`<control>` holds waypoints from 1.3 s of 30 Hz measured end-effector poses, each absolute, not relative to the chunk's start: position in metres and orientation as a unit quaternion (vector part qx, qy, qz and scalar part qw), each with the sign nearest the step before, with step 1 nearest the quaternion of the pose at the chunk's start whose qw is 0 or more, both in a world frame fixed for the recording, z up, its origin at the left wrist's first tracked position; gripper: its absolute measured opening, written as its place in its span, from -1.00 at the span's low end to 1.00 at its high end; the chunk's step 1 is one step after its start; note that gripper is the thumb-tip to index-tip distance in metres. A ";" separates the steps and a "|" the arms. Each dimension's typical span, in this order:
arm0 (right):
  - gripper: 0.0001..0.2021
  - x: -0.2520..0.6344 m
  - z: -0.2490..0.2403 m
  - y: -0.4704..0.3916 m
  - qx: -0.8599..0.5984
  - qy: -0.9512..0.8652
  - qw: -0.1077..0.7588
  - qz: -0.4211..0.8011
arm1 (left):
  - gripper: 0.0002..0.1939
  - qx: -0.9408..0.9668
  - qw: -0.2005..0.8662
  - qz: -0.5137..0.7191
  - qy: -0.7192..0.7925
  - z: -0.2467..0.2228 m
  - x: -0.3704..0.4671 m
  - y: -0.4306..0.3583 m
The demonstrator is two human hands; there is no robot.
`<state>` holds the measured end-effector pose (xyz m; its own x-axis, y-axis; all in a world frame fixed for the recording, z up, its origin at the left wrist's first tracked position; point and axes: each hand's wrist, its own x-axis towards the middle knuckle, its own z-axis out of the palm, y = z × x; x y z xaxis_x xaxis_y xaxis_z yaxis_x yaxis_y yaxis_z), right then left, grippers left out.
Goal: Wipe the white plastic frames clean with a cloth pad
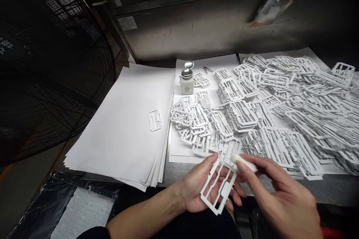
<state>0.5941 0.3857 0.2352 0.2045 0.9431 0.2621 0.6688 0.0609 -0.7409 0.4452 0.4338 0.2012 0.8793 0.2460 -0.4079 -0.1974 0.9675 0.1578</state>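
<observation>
My left hand (198,185) is closed around a flat white plastic frame (206,194) with slots and thin inner bars, held tilted above the table's front edge. My right hand (283,190) pinches a small white wad (242,162), perhaps a folded wipe, against the frame's upper end. Its exact material is hard to make out. Just beyond my hands lies a loose heap of similar white frames (199,115). One single frame (155,120) rests apart on the paper to the left.
A white pump bottle (187,86) with a raised metal lid stands behind the heap. Stacked frames (242,114) and a large pile (316,97) cover the right side. Paper sheets (117,119) lie left, beside a big fan (56,63). Below is a black-lined container (39,194) holding white pieces.
</observation>
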 end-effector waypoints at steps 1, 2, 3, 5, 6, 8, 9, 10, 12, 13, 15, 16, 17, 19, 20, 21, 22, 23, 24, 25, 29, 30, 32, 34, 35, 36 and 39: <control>-0.86 0.593 0.235 0.389 -0.637 -0.640 0.394 0.170 | -0.22 0.068 0.964 0.118 0.227 0.202 0.446 0.433; -0.86 0.593 0.234 0.391 -0.617 -0.668 0.383 0.162 | -0.23 0.079 0.961 0.120 0.236 0.203 0.446 0.432; -0.87 0.595 0.234 0.391 -0.604 -0.689 0.371 0.150 | -0.23 0.087 0.958 0.123 0.245 0.204 0.446 0.432; -0.86 0.602 0.234 0.388 -0.611 -0.704 0.342 0.121 | -0.23 0.092 0.954 0.123 0.258 0.205 0.444 0.433; -0.85 0.607 0.234 0.385 -0.629 -0.696 0.330 0.104 | -0.22 0.089 0.954 0.119 0.261 0.206 0.443 0.434; -0.83 0.615 0.235 0.378 -0.667 -0.667 0.322 0.076 | -0.22 0.079 0.956 0.112 0.260 0.206 0.442 0.437; -0.83 0.618 0.236 0.375 -0.679 -0.655 0.324 0.071 | -0.23 0.073 0.958 0.109 0.256 0.206 0.442 0.439; -0.84 0.619 0.236 0.372 -0.686 -0.644 0.331 0.072 | -0.23 0.066 0.960 0.108 0.251 0.206 0.442 0.440; -0.86 0.618 0.237 0.369 -0.688 -0.631 0.348 0.085 | -0.25 0.052 0.962 0.112 0.245 0.206 0.443 0.442; -0.87 0.615 0.236 0.369 -0.687 -0.627 0.354 0.092 | -0.26 0.046 0.962 0.114 0.245 0.206 0.443 0.443; -0.87 0.609 0.235 0.370 -0.687 -0.622 0.363 0.097 | -0.28 0.042 0.960 0.117 0.251 0.206 0.444 0.443; -0.87 0.607 0.235 0.371 -0.684 -0.624 0.365 0.101 | -0.29 0.042 0.959 0.119 0.255 0.206 0.444 0.442; -0.86 0.604 0.234 0.373 -0.679 -0.628 0.364 0.109 | -0.31 0.044 0.958 0.122 0.258 0.207 0.444 0.442; -0.86 0.600 0.234 0.376 -0.667 -0.640 0.361 0.123 | -0.35 0.049 0.953 0.132 0.269 0.207 0.443 0.441; -0.86 0.598 0.234 0.378 -0.659 -0.649 0.360 0.124 | -0.38 0.051 0.949 0.139 0.279 0.208 0.443 0.441; -0.87 0.597 0.233 0.379 -0.651 -0.658 0.358 0.119 | -0.40 0.050 0.945 0.145 0.290 0.208 0.443 0.441; -0.87 0.596 0.233 0.380 -0.644 -0.667 0.357 0.110 | -0.42 0.049 0.940 0.151 0.301 0.209 0.443 0.441; -0.88 0.596 0.233 0.380 -0.638 -0.675 0.356 0.101 | -0.44 0.046 0.936 0.155 0.312 0.210 0.443 0.441; -0.87 0.595 0.232 0.381 -0.633 -0.681 0.355 0.094 | -0.44 0.042 0.934 0.156 0.320 0.210 0.443 0.441; -0.87 0.595 0.232 0.380 -0.630 -0.685 0.354 0.093 | -0.45 0.038 0.931 0.156 0.327 0.211 0.443 0.442; -0.88 0.591 0.230 0.374 -0.609 -0.700 0.353 0.120 | -0.48 0.018 0.921 0.161 0.354 0.213 0.444 0.445; -0.87 0.590 0.230 0.372 -0.601 -0.706 0.352 0.132 | -0.48 0.018 0.920 0.161 0.356 0.214 0.444 0.446; -0.85 0.587 0.231 0.367 -0.585 -0.716 0.349 0.152 | -0.44 0.019 0.926 0.154 0.345 0.214 0.444 0.447; -0.85 0.584 0.230 0.361 -0.569 -0.727 0.346 0.164 | -0.39 0.016 0.937 0.151 0.315 0.214 0.443 0.448; -0.85 0.582 0.230 0.358 -0.564 -0.731 0.347 0.167 | -0.37 0.012 0.943 0.153 0.296 0.214 0.443 0.448; -0.85 0.581 0.230 0.355 -0.559 -0.733 0.347 0.170 | -0.35 0.007 0.948 0.156 0.277 0.213 0.443 0.449; -0.86 0.577 0.229 0.347 -0.548 -0.734 0.352 0.191 | -0.32 -0.005 0.958 0.156 0.240 0.211 0.442 0.450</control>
<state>0.5774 0.3471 0.2286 -0.1515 0.9395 0.3073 0.6712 0.3260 -0.6657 0.4418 0.4502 0.2107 0.8360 0.2971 -0.4613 -0.3017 0.9511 0.0659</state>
